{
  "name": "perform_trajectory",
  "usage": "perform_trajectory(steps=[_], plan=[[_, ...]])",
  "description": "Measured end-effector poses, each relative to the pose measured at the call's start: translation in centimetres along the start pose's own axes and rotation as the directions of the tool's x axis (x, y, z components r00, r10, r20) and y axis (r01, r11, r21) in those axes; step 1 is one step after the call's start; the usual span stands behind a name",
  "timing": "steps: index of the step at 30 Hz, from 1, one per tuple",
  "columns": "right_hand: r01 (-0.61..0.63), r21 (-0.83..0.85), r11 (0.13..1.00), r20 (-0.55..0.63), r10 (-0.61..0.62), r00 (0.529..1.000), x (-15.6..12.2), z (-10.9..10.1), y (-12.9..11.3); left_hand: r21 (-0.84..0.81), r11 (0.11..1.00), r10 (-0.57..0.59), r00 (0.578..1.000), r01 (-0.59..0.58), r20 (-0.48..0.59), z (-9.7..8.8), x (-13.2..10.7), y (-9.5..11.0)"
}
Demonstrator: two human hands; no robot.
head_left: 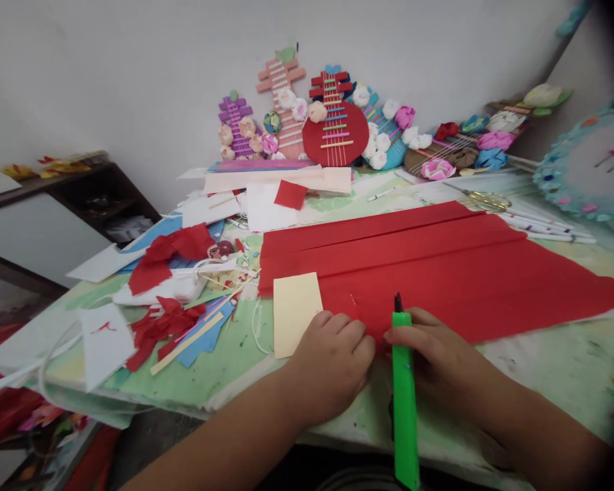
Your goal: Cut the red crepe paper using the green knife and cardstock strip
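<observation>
A large red crepe paper sheet with long creases lies across the table in front of me. My left hand is closed at its near edge, fingers curled onto the paper; the fingertips are hidden. Just beyond that hand, a cream card rests partly over the red sheet. My right hand is closed around the front of a green glue gun, with a digit across its top. The dark nozzle points away from me over the sheet. Both hands are close together.
Red scraps, blue paper, and a white card clutter the left. Gold-handled scissors and several striped sticks lie at the back right. Decorated paper instruments lean against the wall. A low shelf stands left.
</observation>
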State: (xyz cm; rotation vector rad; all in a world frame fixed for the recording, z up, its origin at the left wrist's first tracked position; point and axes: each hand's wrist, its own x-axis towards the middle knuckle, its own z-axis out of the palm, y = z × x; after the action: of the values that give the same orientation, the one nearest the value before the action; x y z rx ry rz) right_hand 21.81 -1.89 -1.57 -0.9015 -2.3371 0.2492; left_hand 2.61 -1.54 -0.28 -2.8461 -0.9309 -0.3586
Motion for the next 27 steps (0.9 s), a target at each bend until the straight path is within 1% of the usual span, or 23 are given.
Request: perform_trajectory(steps=[6, 11, 15, 19, 22, 27], plan=[[0.013, 0.005, 1.0, 0.021, -0.013, 1.0, 0.1, 0.15, -0.29, -0.029, 0.999, 0.02, 1.0, -0.021, -0.012, -0.05, -0.11, -0.16], [0.049, -0.055, 0.997, -0.025, -0.051, 0.998, -0.16, 0.07, -0.31, -0.049, 0.999, 0.006, 1.0, -0.007, -0.004, 0.05, -0.18, -0.28], [0.028, -0.1, 0.995, -0.051, -0.033, 0.998, -0.02, -0.08, -0.52, -0.091, 0.996, 0.025, 1.0, -0.025, -0.001, 0.15, -0.18, -0.44], [-0.023, -0.106, 0.994, -0.013, 0.022, 1.0, 0.03, -0.04, -0.56, -0.103, 0.994, 0.03, 0.999, -0.032, -0.016, 0.11, -0.19, -0.57], [-0.071, -0.106, 0.992, -0.006, 0.071, 0.997, -0.13, 0.1, -0.36, -0.107, 0.994, 0.011, 1.0, -0.014, -0.026, 0.11, -0.2, -0.66], [-0.073, -0.086, 0.994, 0.005, 0.074, 0.997, -0.22, 0.18, -0.21, -0.131, 0.991, -0.015, 1.0, 0.013, -0.019, 0.18, -0.21, -0.75]])
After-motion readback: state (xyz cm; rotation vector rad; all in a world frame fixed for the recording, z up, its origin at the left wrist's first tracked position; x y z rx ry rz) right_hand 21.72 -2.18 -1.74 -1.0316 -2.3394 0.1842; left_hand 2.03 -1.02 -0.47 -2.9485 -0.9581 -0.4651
